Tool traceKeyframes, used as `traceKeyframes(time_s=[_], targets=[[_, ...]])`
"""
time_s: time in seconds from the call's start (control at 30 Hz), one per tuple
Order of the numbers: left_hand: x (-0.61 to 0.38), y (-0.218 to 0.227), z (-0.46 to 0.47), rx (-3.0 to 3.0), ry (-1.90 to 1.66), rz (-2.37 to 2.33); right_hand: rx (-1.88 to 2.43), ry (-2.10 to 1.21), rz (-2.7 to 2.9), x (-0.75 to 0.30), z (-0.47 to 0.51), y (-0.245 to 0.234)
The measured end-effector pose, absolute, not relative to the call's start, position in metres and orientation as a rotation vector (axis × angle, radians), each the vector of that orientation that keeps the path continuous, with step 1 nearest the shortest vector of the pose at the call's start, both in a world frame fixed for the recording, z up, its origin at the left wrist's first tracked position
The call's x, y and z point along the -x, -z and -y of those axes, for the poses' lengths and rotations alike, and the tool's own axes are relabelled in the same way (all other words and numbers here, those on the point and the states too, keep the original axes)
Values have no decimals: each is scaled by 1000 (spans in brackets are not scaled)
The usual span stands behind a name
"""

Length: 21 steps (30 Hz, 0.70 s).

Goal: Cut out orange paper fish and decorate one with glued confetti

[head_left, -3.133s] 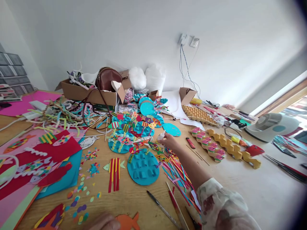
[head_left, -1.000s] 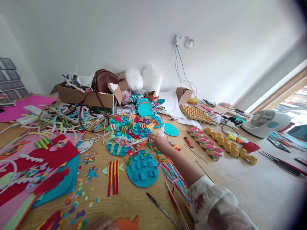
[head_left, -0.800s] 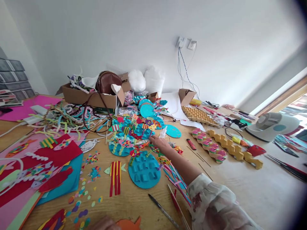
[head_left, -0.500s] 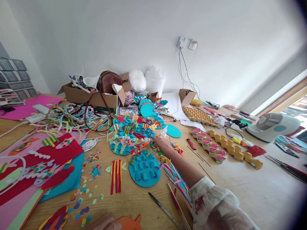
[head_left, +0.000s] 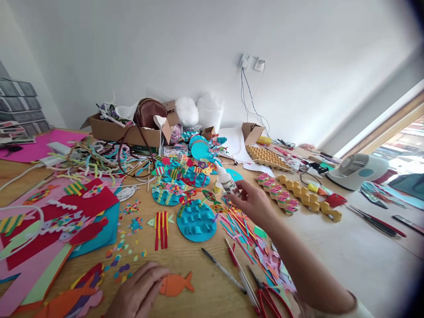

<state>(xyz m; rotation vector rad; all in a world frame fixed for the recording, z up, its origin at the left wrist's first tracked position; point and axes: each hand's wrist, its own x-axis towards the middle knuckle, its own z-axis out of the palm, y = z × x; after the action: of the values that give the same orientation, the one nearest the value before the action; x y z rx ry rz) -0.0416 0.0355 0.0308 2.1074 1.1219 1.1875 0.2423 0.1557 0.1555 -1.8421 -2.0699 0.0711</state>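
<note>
My right hand point(head_left: 250, 201) is closed around a white glue bottle point(head_left: 227, 180), held tilted above the table with its nozzle pointing up and left. At the bottom of the view, my left hand point(head_left: 139, 289) has its fingers together on the head end of an orange paper fish point(head_left: 176, 284), which lies on the wood. Between the two hands sits a round blue piece with raised paper loops point(head_left: 197, 223). To its left lies a striped paper fish point(head_left: 161, 229) with red and yellow strips.
Red-handled scissors point(head_left: 270, 300), a pen point(head_left: 223, 270) and paper strips point(head_left: 236, 229) lie near my right forearm. Coloured paper dots point(head_left: 124, 267) and stacked paper sheets point(head_left: 96, 240) spread leftward. Egg-carton strips point(head_left: 308, 198) and a white fan point(head_left: 356, 172) stand right.
My right hand has lifted the glue bottle from among the blue pieces and drawn it back toward me. The left hand and orange fish now show further into view.
</note>
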Motion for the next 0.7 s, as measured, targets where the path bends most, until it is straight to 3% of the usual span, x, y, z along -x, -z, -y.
traceKeyframes(time_s=[0.17, 0.3, 0.5, 0.7], targets=[[27, -45, -29, -1392, -1133, -1040, 1439, -854, 2044, -210, -68, -142], [6, -60, -24, -1051, -1125, -874, 1366, -1218, 1920, -183, -30, -102], [-4, -64, -22, -718, -1119, -726, 1233, -1324, 1686, -165, -12, -68], [-13, -70, -23, -467, -1128, -641, 1061, -957, 1453, -149, 0, -47]])
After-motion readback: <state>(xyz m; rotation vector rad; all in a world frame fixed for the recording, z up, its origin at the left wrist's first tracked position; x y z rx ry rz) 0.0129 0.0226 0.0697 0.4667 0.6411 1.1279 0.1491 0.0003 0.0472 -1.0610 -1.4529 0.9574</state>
